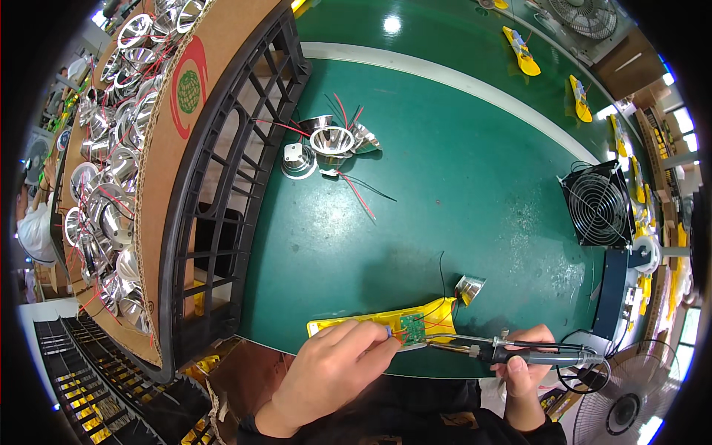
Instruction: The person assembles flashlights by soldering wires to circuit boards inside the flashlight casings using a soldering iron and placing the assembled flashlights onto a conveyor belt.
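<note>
Along the near edge of the green table lies a long yellow plastic housing [435, 310] with a green circuit board [412, 327] in it. My left hand [334, 368] bends over its left part, fingers pinched beside the board. A small blue bit [389, 331] shows at these fingertips; what they grip is mostly hidden. My right hand [523, 366] is closed round a soldering iron [530, 357] with a thin metal tube fixed along it. The iron's tip reaches the board's near edge. Thin wires join the board to a shiny reflector cup [469, 288] lying just beyond the housing's right end.
Several reflector cups [331, 141] with red and black wires sit at the far left. A black plastic crate [248, 159] and a cardboard box [165, 185] full of reflectors flank the table's left. A black fan [597, 204] stands right. Beyond a pale rail, yellow housings [521, 52] lie on a green belt.
</note>
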The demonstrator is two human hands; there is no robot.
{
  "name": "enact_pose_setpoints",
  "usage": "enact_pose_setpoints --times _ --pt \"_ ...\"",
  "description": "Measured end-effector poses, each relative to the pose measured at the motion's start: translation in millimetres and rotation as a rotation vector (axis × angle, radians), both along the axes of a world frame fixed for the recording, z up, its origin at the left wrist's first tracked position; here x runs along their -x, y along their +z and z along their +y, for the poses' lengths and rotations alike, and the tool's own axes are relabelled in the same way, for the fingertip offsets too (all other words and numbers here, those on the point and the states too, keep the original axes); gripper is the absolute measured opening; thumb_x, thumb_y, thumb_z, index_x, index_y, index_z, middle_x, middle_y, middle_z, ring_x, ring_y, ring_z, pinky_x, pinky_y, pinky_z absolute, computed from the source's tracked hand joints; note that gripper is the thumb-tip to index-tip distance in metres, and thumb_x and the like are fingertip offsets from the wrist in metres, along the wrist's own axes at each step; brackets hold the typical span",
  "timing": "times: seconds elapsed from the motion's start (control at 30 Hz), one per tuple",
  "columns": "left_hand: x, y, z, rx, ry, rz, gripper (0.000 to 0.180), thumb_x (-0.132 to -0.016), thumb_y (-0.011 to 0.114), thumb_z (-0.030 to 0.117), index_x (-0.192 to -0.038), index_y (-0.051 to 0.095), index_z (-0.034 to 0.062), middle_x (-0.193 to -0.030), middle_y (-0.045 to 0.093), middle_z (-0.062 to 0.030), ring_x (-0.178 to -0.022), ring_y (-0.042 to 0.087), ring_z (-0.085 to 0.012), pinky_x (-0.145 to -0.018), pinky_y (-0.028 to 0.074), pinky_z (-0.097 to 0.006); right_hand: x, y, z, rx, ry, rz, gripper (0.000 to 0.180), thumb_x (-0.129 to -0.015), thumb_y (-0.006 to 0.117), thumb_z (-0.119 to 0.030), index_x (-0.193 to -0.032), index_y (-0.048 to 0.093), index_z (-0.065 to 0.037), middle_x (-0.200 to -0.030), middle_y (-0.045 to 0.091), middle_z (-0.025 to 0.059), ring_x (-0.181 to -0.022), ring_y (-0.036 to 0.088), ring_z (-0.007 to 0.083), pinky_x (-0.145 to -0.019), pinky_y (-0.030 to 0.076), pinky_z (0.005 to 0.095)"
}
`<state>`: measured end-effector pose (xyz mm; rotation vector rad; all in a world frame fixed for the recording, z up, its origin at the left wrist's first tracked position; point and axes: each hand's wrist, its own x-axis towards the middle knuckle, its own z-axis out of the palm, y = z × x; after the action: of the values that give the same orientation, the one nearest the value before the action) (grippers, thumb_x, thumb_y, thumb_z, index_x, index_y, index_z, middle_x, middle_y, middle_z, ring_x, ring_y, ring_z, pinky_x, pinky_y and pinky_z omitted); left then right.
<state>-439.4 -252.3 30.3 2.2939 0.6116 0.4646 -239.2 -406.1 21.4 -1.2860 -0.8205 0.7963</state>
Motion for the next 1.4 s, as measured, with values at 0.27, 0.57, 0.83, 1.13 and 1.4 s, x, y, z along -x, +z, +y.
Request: enact_pose_setpoints --times 0.27,0.57,0.83,1.13,1.4 --pt "2 -1 -1 0.018 0.005 -0.03 0.016 -0.064 0.065 0.001 -0.079 0.06 0.0032 -0.074 0.051 -0.0038 -0.058 0.053 -0.0159 -0.05 0.044 -0.026 1 -1 0 0.022 -0.004 -0.007 0.022 -0.075 0.06 -0.01 -0.084 0.045 0.004 -0.058 0.053 0.012 -0.043 0.05 0.0096 -0.038 0.04 0.0199" --pt "2 -1 -3 0.056 0.043 -0.044 0.017 -0.064 0.067 0.002 -0.079 0.058 0.0024 -0.072 0.053 -0.0062 -0.058 0.053 -0.0194 -0.051 0.044 -0.028 -3 6 -15 -0.004 -0.192 -0.06 0.032 -0.075 0.062 -0.022 -0.084 0.041 0.0 -0.055 0.05 0.0083 -0.038 0.043 0.0079 -0.036 0.038 0.0187" --pt "1 -5 -7 0.048 0.119 -0.054 0.02 -0.058 0.07 0.002 -0.077 0.062 0.0065 -0.072 0.051 -0.0013 -0.056 0.051 -0.0138 -0.049 0.043 -0.025 -7 7 -27 0.011 -0.31 -0.059 0.037 -0.075 0.063 -0.025 -0.083 0.038 0.001 -0.058 0.047 0.0077 -0.042 0.047 0.0086 -0.037 0.038 0.0174" --pt "-2 -3 -7 -0.094 0.078 -0.058 0.018 -0.058 0.07 0.002 -0.073 0.062 0.007 -0.07 0.051 -0.0015 -0.057 0.052 -0.0141 -0.049 0.043 -0.025 -8 6 -31 -0.011 -0.335 -0.071 0.036 -0.076 0.062 -0.026 -0.083 0.039 0.0 -0.055 0.049 0.0079 -0.041 0.047 0.008 -0.035 0.036 0.0159" --pt "-2 -5 -7 -0.087 0.078 -0.066 0.017 -0.058 0.071 0.003 -0.072 0.062 0.0071 -0.069 0.05 -0.0014 -0.058 0.053 -0.0152 -0.049 0.043 -0.026 -9 3 -33 -0.007 -0.344 -0.064 0.036 -0.076 0.063 -0.026 -0.083 0.039 0.0 -0.055 0.05 0.008 -0.041 0.047 0.008 -0.035 0.035 0.0152"
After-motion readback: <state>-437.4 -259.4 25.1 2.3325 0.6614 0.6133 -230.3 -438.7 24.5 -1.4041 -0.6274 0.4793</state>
